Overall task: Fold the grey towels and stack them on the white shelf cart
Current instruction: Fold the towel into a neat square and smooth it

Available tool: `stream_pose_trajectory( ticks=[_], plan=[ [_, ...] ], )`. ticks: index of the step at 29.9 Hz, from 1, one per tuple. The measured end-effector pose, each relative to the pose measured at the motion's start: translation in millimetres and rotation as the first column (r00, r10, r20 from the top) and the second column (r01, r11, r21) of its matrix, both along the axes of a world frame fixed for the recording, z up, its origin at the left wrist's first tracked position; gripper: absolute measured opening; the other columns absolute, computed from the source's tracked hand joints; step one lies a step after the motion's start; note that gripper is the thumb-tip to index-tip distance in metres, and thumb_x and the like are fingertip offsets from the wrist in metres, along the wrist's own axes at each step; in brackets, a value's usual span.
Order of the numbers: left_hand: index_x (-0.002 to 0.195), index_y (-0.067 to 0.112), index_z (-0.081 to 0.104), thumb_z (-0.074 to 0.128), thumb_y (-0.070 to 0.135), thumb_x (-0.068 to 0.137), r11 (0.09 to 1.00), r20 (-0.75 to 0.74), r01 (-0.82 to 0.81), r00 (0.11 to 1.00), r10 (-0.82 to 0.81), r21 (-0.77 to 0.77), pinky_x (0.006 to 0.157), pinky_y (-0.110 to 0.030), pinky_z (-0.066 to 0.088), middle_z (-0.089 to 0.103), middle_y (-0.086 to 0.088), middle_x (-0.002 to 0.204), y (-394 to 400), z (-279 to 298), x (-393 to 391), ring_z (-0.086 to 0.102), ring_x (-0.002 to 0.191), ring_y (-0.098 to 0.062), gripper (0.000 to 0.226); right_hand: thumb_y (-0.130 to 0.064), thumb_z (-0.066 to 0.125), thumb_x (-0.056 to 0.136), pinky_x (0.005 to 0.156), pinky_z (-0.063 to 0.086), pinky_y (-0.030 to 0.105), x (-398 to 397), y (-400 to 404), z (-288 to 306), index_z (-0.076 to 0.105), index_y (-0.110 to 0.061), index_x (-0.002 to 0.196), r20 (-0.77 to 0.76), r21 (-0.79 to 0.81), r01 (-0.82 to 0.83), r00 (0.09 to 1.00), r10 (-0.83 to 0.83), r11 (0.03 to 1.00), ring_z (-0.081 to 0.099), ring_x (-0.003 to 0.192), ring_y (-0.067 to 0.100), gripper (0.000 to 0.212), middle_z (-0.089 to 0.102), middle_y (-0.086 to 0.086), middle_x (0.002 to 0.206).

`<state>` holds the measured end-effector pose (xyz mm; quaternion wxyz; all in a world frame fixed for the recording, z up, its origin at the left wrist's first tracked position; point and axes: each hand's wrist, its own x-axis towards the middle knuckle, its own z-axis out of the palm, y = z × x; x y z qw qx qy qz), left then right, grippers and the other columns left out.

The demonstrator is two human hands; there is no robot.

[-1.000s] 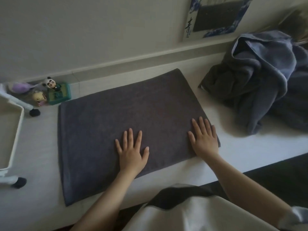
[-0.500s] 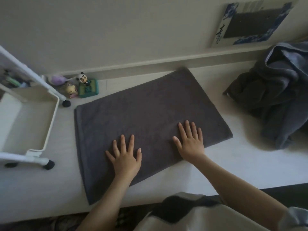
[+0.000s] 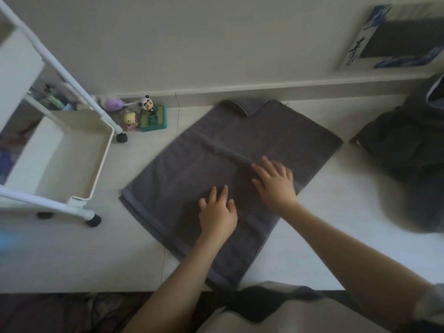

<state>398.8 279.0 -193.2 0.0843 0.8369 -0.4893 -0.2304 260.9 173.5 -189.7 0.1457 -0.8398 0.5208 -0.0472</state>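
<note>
Both hands flat on the grey towel (image 3: 230, 164), no grip: left hand (image 3: 217, 213) palm down, right hand (image 3: 275, 182) fingers spread beside a raised crease. White shelf cart (image 3: 72, 152) sits left of the hands, unfolded towel pile (image 3: 403, 150) to their right.

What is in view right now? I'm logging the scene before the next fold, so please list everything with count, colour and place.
grey towel: one, dark grey, spread on the floor at centre, a ridge bunched across it, far corner turned over
towel pile: one heap, dark grey, unfolded, on the floor at right
white shelf cart: one, white, on black casters, at left
panda figurine: one, black and white, on a green base by the wall
small figurines: two, one purple and one yellowish, beside the panda
picture: one, blue and dark, leaning on the wall at upper right
floor: pale
left hand: one, resting on the towel, fingers slightly bent
right hand: one, on the towel at the ridge's near end
</note>
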Motion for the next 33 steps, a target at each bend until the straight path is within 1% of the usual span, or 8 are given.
stream_pose_trajectory(
  ticks=[2,6,12,19,23,26,29,33],
  plan=[
    [0.133,0.017,0.054,0.038,0.026,0.092,0.983,-0.085,0.005,0.996,-0.021,-0.184,0.101,-0.037,0.035,0.052,-0.009,0.138,2.8,0.3,20.8,0.046,0.116,-0.037,0.045,-0.045,0.04,0.088,0.088,0.043,0.045,11.3,33.0,-2.1,0.063,-0.022,0.118,0.163,-0.041,-0.058,0.985,0.064,0.997,0.055,0.105,0.036,0.045,0.062,0.008,0.119],
    [0.11,0.014,0.07,0.041,0.028,0.086,0.928,-0.101,0.066,0.989,-0.11,-0.366,0.093,-0.031,0.042,0.066,-0.006,0.11,30.8,-6.1,73.9,0.057,0.099,-0.029,0.04,-0.047,0.047,0.085,0.074,0.047,0.032,28.0,83.4,-11.1,0.069,-0.023,0.094,0.338,0.07,-0.27,0.912,0.231,0.96,0.057,0.081,0.024,0.034,0.063,-0.001,0.087],
    [0.095,0.022,0.074,0.046,0.034,0.084,0.929,-0.11,0.126,0.979,-0.174,-0.348,0.087,-0.036,0.046,0.058,0.005,0.096,70.1,-15.7,120.2,0.054,0.092,-0.017,0.033,-0.068,0.044,0.074,0.082,0.034,0.029,57.0,126.3,-18.2,0.07,-0.034,0.096,0.298,0.187,-0.42,0.886,0.356,0.888,0.052,0.093,0.018,0.049,0.061,-0.006,0.098],
    [0.103,0.02,0.075,0.059,0.018,0.088,0.947,-0.236,0.132,0.95,-0.206,-0.294,0.095,-0.012,0.033,0.056,0.001,0.114,89.8,-12.7,140.3,0.046,0.097,-0.006,0.022,-0.078,0.05,0.064,0.094,0.017,0.034,78.1,143.7,-22.0,0.051,-0.043,0.119,0.06,0.203,-0.467,0.883,0.465,0.861,0.027,0.113,0.017,0.065,0.038,-0.004,0.119],
    [0.105,0.023,0.073,0.059,0.017,0.092,0.973,-0.373,0.12,0.909,-0.188,-0.198,0.1,-0.009,0.027,0.05,0.01,0.123,93.4,-7.1,146.9,0.043,0.109,-0.002,0.02,-0.07,0.051,0.068,0.088,0.032,0.04,83.5,148.6,-25.4,0.062,-0.039,0.098,0.131,0.134,-0.396,0.916,0.38,0.908,0.035,0.1,0.019,0.044,0.05,-0.003,0.102],
    [0.101,0.028,0.073,0.058,0.02,0.093,0.981,-0.444,0.123,0.878,-0.178,-0.15,0.107,-0.022,0.029,0.048,0.011,0.129,95.9,-4.4,149.4,0.042,0.117,-0.005,0.019,-0.069,0.046,0.065,0.082,0.02,0.033,88.1,148.2,-27.2,0.068,-0.036,0.083,0.201,0.123,-0.331,0.932,0.303,0.936,0.039,0.093,0.018,0.043,0.054,-0.006,0.091],
    [0.091,0.038,0.073,0.057,0.031,0.093,0.983,-0.501,0.145,0.847,-0.181,-0.111,0.11,-0.027,0.028,0.044,0.013,0.132,95.9,0.1,150.5,0.041,0.122,-0.005,0.017,-0.064,0.06,0.068,0.08,0.015,0.027,86.6,140.8,-20.2,0.072,-0.031,0.088,0.27,0.225,-0.294,0.935,0.23,0.929,0.039,0.099,0.015,0.041,0.057,-0.008,0.098],
    [0.086,0.04,0.072,0.055,0.066,0.075,0.984,-0.553,0.177,0.817,-0.163,-0.028,0.113,-0.036,0.027,0.039,0.015,0.14,90.7,7.2,150.0,0.036,0.129,-0.004,0.033,-0.039,0.072,0.077,0.087,0.033,0.017,79.1,123.1,-8.4,0.069,-0.024,0.092,0.398,0.467,-0.21,0.917,0.008,0.859,0.045,0.093,0.003,0.021,0.057,-0.02,0.091]
  ],
)
